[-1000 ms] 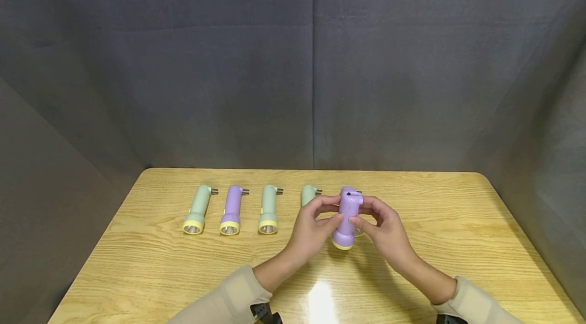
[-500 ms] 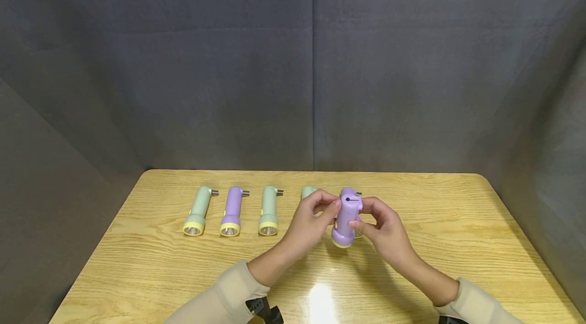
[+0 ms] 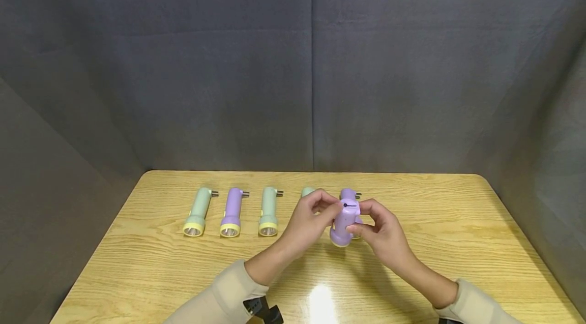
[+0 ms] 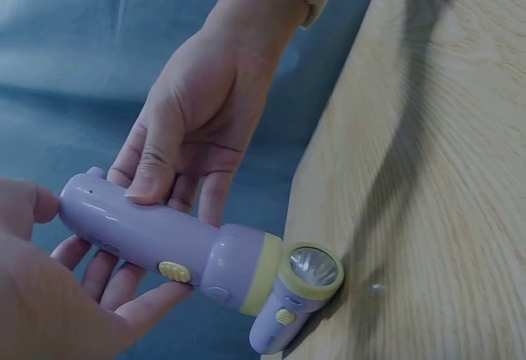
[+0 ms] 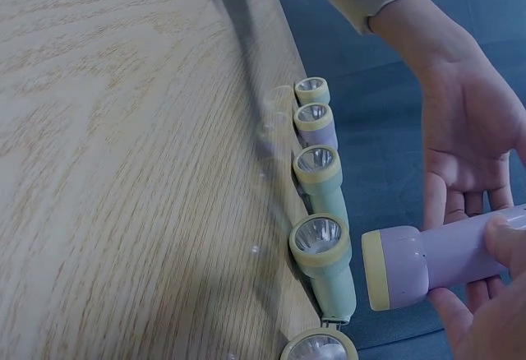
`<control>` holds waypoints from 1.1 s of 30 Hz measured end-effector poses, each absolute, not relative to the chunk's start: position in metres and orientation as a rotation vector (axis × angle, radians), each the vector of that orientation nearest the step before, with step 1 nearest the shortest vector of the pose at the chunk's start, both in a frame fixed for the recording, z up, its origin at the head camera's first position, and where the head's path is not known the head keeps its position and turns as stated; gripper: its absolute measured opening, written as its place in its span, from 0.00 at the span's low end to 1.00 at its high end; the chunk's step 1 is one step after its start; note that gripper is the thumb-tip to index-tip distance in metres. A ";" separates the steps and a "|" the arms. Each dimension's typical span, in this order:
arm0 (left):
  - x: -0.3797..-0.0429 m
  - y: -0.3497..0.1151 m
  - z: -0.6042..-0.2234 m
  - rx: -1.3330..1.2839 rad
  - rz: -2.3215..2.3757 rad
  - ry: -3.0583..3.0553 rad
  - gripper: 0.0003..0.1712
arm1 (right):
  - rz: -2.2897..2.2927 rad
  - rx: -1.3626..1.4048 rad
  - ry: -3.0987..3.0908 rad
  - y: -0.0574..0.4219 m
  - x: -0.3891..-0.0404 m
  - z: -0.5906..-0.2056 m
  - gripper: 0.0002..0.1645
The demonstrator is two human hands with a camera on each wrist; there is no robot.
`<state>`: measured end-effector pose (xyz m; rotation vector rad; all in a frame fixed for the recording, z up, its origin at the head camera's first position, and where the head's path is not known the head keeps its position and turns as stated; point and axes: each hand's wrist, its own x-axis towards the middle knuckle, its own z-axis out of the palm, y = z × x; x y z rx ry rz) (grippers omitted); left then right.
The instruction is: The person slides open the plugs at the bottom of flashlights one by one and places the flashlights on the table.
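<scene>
Both hands hold a purple flashlight (image 3: 342, 226) above the table, its yellow-rimmed head low and its tail tipped toward me. A dark hole and slit mark the tail. My left hand (image 3: 312, 219) grips it from the left, thumb near the tail. From the right, my right hand (image 3: 386, 235) pinches the body between thumb and fingers. A yellow switch (image 4: 174, 271) shows on its side in the left wrist view. Behind it lies another purple flashlight (image 3: 348, 193), partly hidden. The left hand covers most of a green flashlight (image 3: 308, 192).
Further left lie a green flashlight (image 3: 268, 211), a purple one (image 3: 232, 212) and another green one (image 3: 199, 211), in a row with lenses toward me and metal prongs pointing right. Dark grey curtains (image 3: 220, 85) enclose the back and sides of the wooden table (image 3: 458, 242).
My left thumb has shifted from the body up to the tail of the held flashlight. The tail has tipped toward me, uncovering more of the purple flashlight behind.
</scene>
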<state>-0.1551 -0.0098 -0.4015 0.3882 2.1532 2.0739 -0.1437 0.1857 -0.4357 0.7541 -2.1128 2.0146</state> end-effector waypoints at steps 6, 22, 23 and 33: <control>-0.156 -0.009 -0.398 0.341 2.044 2.124 0.09 | 2.025 0.771 -2.104 0.185 -0.143 -0.437 0.18; -0.157 -0.006 -0.397 0.278 2.047 2.063 0.04 | 2.030 0.782 -2.077 0.183 -0.143 -0.441 0.19; -0.157 -0.005 -0.397 0.279 2.049 2.061 0.04 | 2.034 0.777 -2.072 0.183 -0.142 -0.441 0.19; -0.156 -0.005 -0.399 0.278 2.051 2.021 0.04 | 2.010 0.747 -2.091 0.185 -0.141 -0.446 0.19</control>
